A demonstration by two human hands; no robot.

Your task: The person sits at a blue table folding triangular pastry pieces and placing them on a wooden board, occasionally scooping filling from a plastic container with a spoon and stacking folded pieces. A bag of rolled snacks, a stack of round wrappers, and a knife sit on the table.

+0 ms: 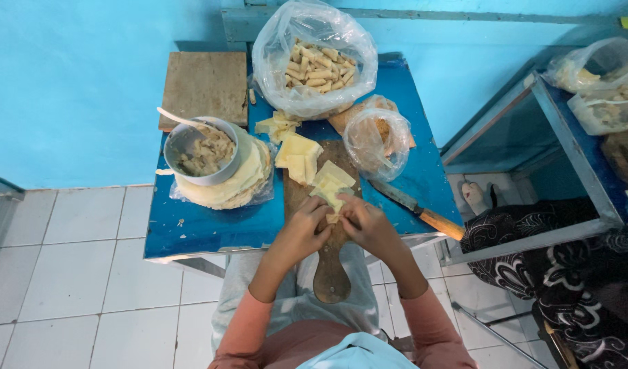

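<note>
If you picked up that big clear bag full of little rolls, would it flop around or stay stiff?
The bag of rolls would probably sag, since its thin plastic is crumpled and slumped open. It likely feels fairly heavy, being packed full. The rolls might spill through the open top if it tips.

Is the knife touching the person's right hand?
Apart. The head view shows the knife lying on the blue table, with bare tabletop between it and the right hand, which holds a pale wrapper.

A knife with a wooden handle (416, 207) lies on the blue table (211, 229) beside the paddle board. A metal bowl of filling (201, 150) sits on stacked round wrappers (232, 188); a plastic bag of finished rolls (315, 61) stands behind
</note>
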